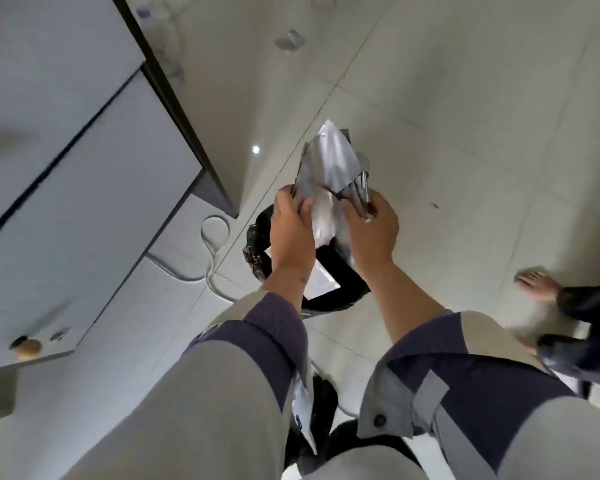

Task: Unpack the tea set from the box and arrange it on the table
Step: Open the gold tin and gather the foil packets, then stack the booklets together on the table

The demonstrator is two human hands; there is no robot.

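I look straight down at the floor. Both hands hold a crumpled bundle of grey and clear plastic wrapping (328, 164) above a black-lined waste bin (336, 275). My left hand (291, 233) grips the bundle's left side. My right hand (369, 226) grips its right side together with a thin dark and silver piece (362, 195). White packaging lies inside the bin. No box or tea set piece shows in this view.
A white table (66, 202) fills the left side, with small round objects (28, 346) near its front corner. A white cable (208, 258) loops on the tiled floor by the bin. Another person's bare foot (534, 280) stands at the right.
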